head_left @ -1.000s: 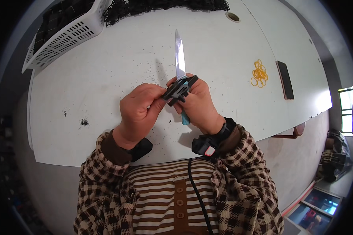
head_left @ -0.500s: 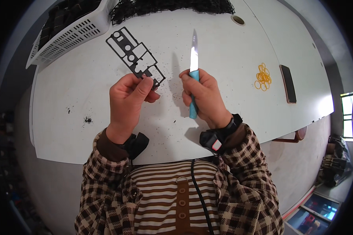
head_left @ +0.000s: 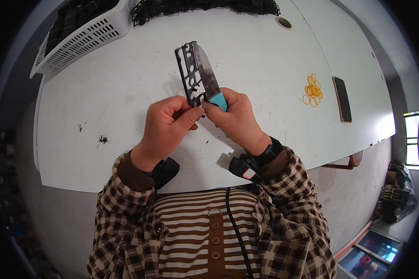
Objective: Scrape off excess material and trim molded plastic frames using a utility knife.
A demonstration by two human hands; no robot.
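Observation:
My left hand pinches the lower end of a thin black plastic frame with round and square cut-outs. The frame stands tilted, seen nearly edge-on. My right hand is closed round the turquoise handle of a knife, its blade pointing up and away. That blade lies along the frame's right side, and the thumbs of both hands come close together at the frame's lower end. Whether the cutting edge touches the plastic I cannot tell. Fingers hide part of the handle and the frame's bottom.
At the far left stands a white slotted basket holding black parts. A heap of black frames lies at the far edge. Yellow rubber bands and a phone rest at right. Black scraps dot the white table.
Both hands have come together. The frame has turned from flat-facing to nearly edge-on and moved right; the knife has tilted left and its blade now lies beside the frame.

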